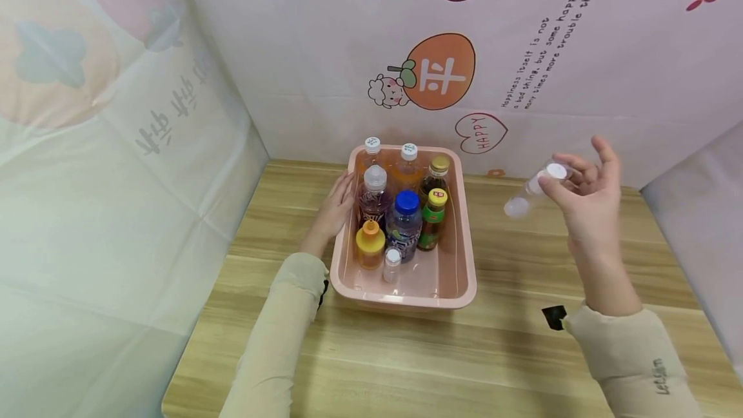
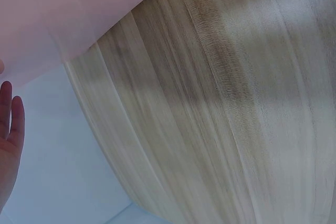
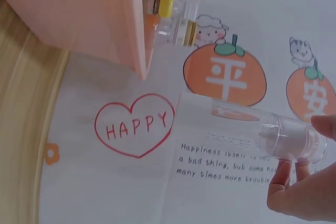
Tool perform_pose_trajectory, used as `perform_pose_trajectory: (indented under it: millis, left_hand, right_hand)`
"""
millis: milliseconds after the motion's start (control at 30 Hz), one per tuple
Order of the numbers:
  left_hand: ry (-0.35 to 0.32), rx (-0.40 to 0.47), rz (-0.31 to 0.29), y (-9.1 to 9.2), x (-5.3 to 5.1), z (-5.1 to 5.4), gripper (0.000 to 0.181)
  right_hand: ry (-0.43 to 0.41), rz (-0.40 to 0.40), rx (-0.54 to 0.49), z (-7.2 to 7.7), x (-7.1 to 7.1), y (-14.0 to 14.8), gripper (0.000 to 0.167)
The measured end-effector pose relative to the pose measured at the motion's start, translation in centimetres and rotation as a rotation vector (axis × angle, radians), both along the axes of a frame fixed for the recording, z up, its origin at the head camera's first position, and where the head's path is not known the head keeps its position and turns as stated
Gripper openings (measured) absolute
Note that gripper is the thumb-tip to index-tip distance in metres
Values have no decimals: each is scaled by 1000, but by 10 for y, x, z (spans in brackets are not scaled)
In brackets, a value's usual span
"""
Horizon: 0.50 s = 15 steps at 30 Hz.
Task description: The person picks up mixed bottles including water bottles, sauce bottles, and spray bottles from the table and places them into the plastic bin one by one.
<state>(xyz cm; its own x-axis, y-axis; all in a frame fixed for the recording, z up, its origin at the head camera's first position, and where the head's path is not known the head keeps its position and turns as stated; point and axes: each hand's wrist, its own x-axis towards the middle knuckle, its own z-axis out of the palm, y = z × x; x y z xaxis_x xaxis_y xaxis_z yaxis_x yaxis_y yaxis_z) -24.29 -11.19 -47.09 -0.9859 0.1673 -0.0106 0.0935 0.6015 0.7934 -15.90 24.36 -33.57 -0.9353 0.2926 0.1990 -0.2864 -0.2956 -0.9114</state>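
A pink plastic bin stands on the table with several bottles in it. My left hand touches the bin's left side, its fingers fairly straight; in the left wrist view part of that hand shows beside the pink wall. To the right of the bin, my right hand pinches a clear plastic bottle by its capped end, between thumb and fingers. This bottle hangs tilted above the table, with a white part inside its clear cap. Its contents cannot be made out.
Inside the bin are a blue-capped bottle, a yellow-topped orange bottle, a small white-capped bottle and a green-labelled bottle, among others. A printed cloth wall rises behind the wooden table.
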Motion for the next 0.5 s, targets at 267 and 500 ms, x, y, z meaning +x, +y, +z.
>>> perform_pose_trajectory:
  millis: [267, 500]
  left_hand:
    - [4, 3, -4, -1, 0, -1, 54]
    - [8, 5, -5, -1, -1, -1, 54]
  right_hand:
    - [3, 68, 137, 1, 2, -25, 85]
    - [-30, 151, 274, 2, 7, -44, 85]
